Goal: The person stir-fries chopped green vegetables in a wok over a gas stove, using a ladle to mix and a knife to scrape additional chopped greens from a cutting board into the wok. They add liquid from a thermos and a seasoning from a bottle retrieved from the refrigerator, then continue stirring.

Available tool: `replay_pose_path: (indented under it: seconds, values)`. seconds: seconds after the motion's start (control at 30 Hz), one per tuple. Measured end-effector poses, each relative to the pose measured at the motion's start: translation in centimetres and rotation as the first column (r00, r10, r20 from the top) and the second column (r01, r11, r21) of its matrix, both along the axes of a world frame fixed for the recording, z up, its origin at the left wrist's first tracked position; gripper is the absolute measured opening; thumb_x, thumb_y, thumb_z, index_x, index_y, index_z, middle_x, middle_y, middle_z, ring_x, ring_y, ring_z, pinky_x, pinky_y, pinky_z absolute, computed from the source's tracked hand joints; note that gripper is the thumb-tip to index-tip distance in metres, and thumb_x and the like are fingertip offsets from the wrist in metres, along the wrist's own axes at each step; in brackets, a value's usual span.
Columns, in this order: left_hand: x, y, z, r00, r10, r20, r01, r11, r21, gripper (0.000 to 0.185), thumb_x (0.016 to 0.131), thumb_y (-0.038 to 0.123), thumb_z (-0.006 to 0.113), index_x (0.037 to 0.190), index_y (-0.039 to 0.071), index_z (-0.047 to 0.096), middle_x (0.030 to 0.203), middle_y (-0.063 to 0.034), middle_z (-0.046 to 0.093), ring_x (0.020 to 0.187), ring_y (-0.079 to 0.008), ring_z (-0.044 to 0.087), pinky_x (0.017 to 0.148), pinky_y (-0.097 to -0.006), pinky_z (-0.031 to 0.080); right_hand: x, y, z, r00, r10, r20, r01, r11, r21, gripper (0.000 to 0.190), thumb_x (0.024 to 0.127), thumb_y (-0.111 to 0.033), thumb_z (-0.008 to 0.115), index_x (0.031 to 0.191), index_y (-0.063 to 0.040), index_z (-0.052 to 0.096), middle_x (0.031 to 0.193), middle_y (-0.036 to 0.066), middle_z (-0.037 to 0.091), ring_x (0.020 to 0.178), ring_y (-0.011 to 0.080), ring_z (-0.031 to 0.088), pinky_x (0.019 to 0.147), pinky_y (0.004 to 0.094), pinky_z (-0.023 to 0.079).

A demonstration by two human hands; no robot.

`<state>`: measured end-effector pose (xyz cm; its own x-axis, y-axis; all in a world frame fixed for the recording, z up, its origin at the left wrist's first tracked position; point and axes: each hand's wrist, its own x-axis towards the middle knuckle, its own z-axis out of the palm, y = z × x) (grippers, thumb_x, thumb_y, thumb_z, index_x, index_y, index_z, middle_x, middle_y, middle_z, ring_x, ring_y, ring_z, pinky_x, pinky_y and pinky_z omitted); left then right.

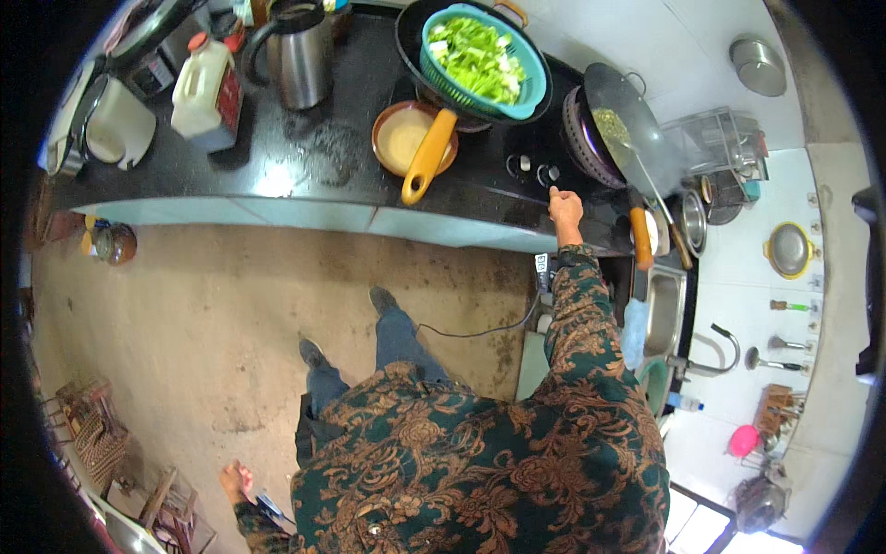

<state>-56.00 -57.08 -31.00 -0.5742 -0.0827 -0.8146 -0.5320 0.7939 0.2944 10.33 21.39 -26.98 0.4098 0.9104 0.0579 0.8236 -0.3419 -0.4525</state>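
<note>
My right hand (566, 206) reaches over the counter's front edge with its fingertips at a stove control knob (549, 174); whether they touch it is too small to tell. A second knob (520, 164) sits just left of it. Behind them, a steaming wok (640, 156) tilts on the right burner (588, 142), with chopped greenish food (610, 128) and a long-handled metal utensil (651, 181) inside. Low on the left, my left hand (235, 478) hangs beside my body, fingers loosely curled and holding nothing.
A teal colander (534, 83) of chopped greens rests in another wok (408, 41). Near it stands a brown bowl (391, 142) under a yellow handle (430, 156). A steel jug (299, 62) and plastic jug (205, 97) stand left; the sink (664, 305) lies right. A cord (484, 334) crosses the floor.
</note>
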Motion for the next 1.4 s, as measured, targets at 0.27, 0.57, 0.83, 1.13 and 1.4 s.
replay_pose_path:
  seconds: [0.27,0.57,0.83,1.13,1.4]
  values:
    - [10.9,8.3,3.5,0.995,-0.065,0.07,0.057,0.992,0.114,0.013,0.092,0.022,0.062,0.09,0.01,0.056,0.071,-0.0027,0.059,0.057,-0.0143,0.058,0.049,-0.0269,0.046,-2.3,3.8,-0.6,0.995,-0.094,-0.018,0.093,0.995,-0.037,0.045,0.081,-0.042,0.069,0.094,0.001,0.068,0.096,0.023,0.068,0.094,0.0404,0.064,0.082,0.0483,0.051]
    - [10.6,7.2,4.1,0.977,0.201,0.067,-0.207,0.971,0.119,0.015,0.092,0.02,0.062,0.087,0.012,0.05,0.064,-0.0019,0.055,0.054,-0.0145,0.056,0.045,-0.0259,0.042,-3.7,3.5,2.2,0.971,0.031,0.237,0.007,0.987,-0.16,0.048,0.084,-0.044,0.065,0.089,0.003,0.068,0.09,0.026,0.067,0.088,0.0422,0.065,0.076,0.0509,0.052]
    - [11.2,5.6,2.3,0.984,0.144,0.105,-0.159,0.975,0.156,0.02,0.093,0.027,0.062,0.084,0.013,0.051,0.067,0.0001,0.057,0.056,-0.0114,0.055,0.047,-0.0222,0.04,-2.8,4.4,1.1,0.943,0.027,0.332,-0.016,0.999,-0.035,0.048,0.077,-0.042,0.065,0.078,0.006,0.068,0.087,0.03,0.066,0.082,0.0481,0.063,0.076,0.0526,0.051]
    - [13.0,6.2,3.5,0.974,0.157,0.164,-0.168,0.984,0.055,0.02,0.091,0.032,0.064,0.093,0.014,0.055,0.074,0.0018,0.061,0.069,-0.0106,0.06,0.059,-0.0257,0.046,-3.1,4.9,1.5,0.913,0.059,0.405,0.02,0.982,-0.188,0.043,0.077,-0.039,0.073,0.085,0.003,0.071,0.09,0.025,0.069,0.086,0.0397,0.067,0.076,0.0482,0.053]
    - [14.0,8.6,3.7,0.971,0.176,0.162,-0.184,0.982,0.035,0.021,0.09,0.032,0.065,0.094,0.014,0.057,0.075,0.0013,0.062,0.067,-0.0109,0.06,0.057,-0.025,0.046,-4.2,4.7,2.7,0.91,0.053,0.412,0.05,0.97,-0.237,0.043,0.079,-0.04,0.071,0.089,0.003,0.071,0.093,0.026,0.068,0.09,0.0406,0.066,0.079,0.0482,0.053]
